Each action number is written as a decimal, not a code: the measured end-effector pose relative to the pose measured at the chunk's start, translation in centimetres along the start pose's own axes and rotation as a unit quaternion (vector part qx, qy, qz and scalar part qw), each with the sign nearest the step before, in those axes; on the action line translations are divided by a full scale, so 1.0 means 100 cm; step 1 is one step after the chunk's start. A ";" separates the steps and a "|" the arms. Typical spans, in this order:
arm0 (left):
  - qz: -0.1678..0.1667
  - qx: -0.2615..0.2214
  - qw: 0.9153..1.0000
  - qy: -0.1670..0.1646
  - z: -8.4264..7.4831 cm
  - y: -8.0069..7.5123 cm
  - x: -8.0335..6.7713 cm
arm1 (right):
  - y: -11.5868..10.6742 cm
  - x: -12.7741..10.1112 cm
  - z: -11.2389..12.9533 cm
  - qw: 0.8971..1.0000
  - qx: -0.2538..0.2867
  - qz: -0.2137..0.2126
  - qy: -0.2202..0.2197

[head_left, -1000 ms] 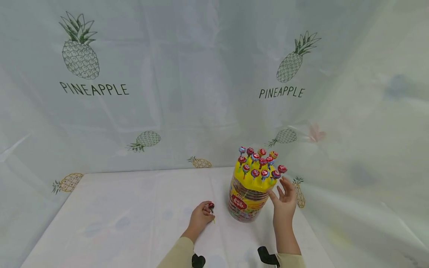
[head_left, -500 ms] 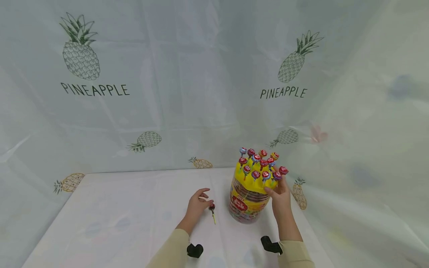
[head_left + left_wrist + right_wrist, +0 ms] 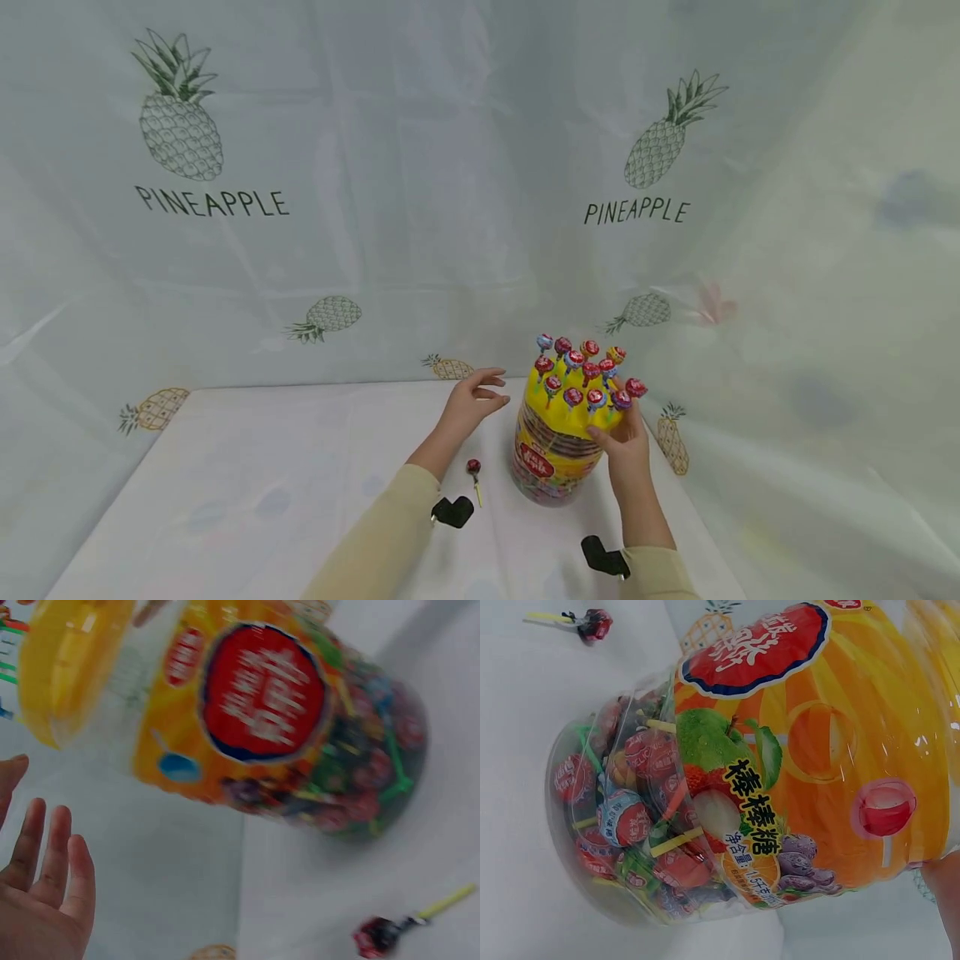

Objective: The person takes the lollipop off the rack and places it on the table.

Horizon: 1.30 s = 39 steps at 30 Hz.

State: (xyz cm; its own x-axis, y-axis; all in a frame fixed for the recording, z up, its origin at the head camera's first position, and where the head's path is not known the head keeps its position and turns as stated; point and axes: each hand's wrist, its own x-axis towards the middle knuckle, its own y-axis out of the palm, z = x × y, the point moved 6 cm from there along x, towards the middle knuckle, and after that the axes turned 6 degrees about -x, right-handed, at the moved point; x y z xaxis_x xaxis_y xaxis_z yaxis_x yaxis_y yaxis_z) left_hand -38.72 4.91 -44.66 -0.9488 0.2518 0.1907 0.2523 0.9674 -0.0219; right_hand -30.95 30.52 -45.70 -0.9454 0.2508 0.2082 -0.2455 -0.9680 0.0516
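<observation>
A clear lollipop jar (image 3: pixel 555 462) stands on the white table (image 3: pixel 262 492), full of wrapped lollipops. Its yellow lid (image 3: pixel 564 412) has several lollipops (image 3: pixel 581 371) stuck upright in it. My right hand (image 3: pixel 611 421) grips the lid's right rim, thumb in front and fingers behind. My left hand (image 3: pixel 491 392) hovers open just left of the lid and touches nothing. One red lollipop (image 3: pixel 473 468) on a yellow stick lies on the table left of the jar. The left wrist view shows the jar (image 3: pixel 277 727), my straight fingers (image 3: pixel 52 862) and the loose lollipop (image 3: pixel 379 935). In the right wrist view the jar (image 3: pixel 757 787) fills the frame.
A pale curtain printed with pineapples (image 3: pixel 180 117) hangs behind and to the right of the table. The table's back edge runs just behind the jar. Black wrist cameras (image 3: pixel 452 511) sit on both sleeves.
My left hand let go of the red lollipop on the table and rose toward the jar's lid. My right hand moved in and took hold of the lid's rim.
</observation>
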 end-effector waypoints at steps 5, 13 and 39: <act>0.023 -0.025 0.999 0.021 -0.025 0.013 0.009 | 0.000 -0.002 -0.002 1.000 0.008 -0.007 -0.014; 0.015 -0.071 0.997 0.018 -0.049 0.025 0.021 | 0.001 -0.002 -0.004 1.000 0.004 -0.015 -0.012; 0.071 -0.061 0.995 0.030 -0.065 0.049 0.028 | 0.000 0.000 -0.005 1.000 0.000 -0.023 -0.002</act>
State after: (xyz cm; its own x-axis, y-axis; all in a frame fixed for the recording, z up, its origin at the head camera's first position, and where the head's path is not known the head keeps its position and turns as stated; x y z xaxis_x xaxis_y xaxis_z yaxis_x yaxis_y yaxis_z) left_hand -38.87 10.21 -37.89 -0.8898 0.3801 0.2525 0.4078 0.9107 0.0660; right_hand -31.03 30.51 -46.22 -0.9323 0.2949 0.2094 -0.2883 -0.9555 0.0620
